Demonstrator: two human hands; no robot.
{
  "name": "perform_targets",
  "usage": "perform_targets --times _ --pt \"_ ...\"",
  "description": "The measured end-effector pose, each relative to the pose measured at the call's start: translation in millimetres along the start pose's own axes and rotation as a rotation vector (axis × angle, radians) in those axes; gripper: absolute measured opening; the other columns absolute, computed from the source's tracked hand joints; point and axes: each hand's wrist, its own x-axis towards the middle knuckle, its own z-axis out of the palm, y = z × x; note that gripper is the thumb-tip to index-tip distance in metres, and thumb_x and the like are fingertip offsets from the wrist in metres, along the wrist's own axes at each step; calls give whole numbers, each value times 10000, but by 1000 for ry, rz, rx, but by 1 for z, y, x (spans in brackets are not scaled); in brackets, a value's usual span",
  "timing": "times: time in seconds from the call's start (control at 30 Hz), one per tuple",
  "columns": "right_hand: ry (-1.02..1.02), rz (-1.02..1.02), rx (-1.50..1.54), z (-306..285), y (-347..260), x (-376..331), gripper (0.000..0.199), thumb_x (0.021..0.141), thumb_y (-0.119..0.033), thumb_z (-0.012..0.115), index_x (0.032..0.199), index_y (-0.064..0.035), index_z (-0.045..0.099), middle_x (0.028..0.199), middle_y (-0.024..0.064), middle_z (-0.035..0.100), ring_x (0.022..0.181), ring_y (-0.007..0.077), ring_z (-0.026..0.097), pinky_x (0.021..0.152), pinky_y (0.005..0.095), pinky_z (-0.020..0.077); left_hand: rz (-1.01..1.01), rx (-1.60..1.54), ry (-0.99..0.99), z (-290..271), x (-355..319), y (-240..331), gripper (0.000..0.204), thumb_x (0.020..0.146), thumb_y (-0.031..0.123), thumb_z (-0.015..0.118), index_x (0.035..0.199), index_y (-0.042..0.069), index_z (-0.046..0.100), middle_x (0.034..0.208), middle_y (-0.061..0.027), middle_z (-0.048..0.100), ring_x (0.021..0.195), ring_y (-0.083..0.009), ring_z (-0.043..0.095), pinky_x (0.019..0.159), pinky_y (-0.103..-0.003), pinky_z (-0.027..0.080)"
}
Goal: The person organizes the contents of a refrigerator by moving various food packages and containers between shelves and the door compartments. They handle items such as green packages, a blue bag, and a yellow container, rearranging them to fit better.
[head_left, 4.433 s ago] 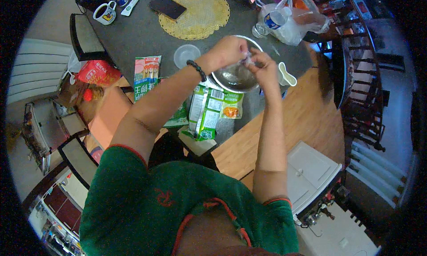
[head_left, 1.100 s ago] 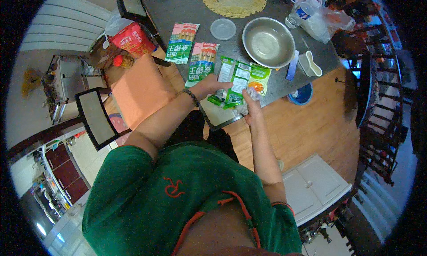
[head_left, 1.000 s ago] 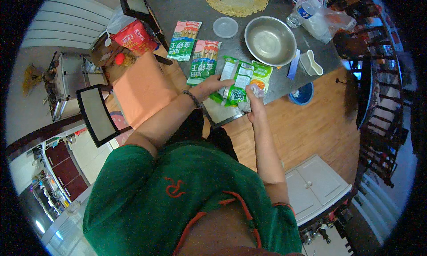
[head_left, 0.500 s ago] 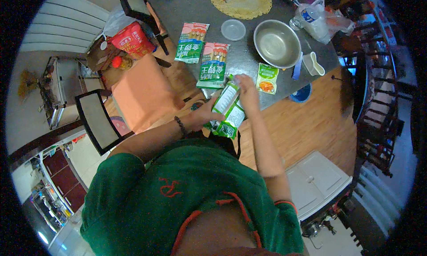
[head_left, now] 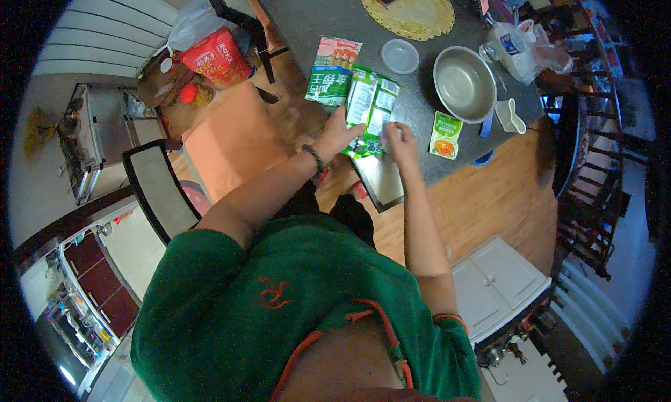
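Note:
My left hand (head_left: 340, 131) and my right hand (head_left: 400, 138) both grip a green and white food packet (head_left: 370, 108) at the near edge of the grey table (head_left: 328, 18). The left hand holds its left side, the right hand its lower right corner. A second green packet with a pink top (head_left: 331, 72) lies just left of it. A small green sachet (head_left: 445, 134) lies to the right, near a steel bowl (head_left: 464, 84).
On the table are a clear round lid (head_left: 400, 55), a woven yellow mat (head_left: 416, 9), a white scoop (head_left: 510, 115) and a plastic bag with a bottle (head_left: 517, 47). A red bag (head_left: 217, 55) and an orange chair seat (head_left: 234, 140) are at left.
I have lifted one green packet off the table with both hands. The small green sachet stays on the table to the right. The view has shifted, so the table sits higher.

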Motion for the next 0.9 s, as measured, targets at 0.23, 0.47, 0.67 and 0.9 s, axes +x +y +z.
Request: perform_targets --times 0.23,0.47,0.67,0.9 --pt "-115 171 273 16 17 18 521 787 -378 687 1039 70 600 866 129 654 746 187 612 691 298 481 -199 -470 70 9 13 16 426 823 279 659 1115 -18 568 1058 -157 610 959 -225 594 827 -337 467" --pt "-218 183 636 3 -53 -9 310 813 -175 696 1027 32 608 920 69 643 785 134 595 710 273 476 -289 -406 -148 -19 2 82 406 817 192 646 1146 -23 546 999 -119 642 800 -198 646 699 -318 536" --pt "-230 -36 307 45 -72 19 468 793 -251 686 1141 32 555 1046 184 618 962 253 583 841 326 450 -107 171 30 -99 51 85 421 743 267 693 1026 -35 617 924 -114 660 796 -190 645 716 -303 512" --pt "292 -579 -732 -14 -31 43 640 749 -131 680 1320 -72 396 1333 270 362 1206 454 368 1008 499 319 -101 367 68 -108 65 70 565 683 369 733 1048 -43 603 980 -126 647 841 -191 627 782 -302 493"
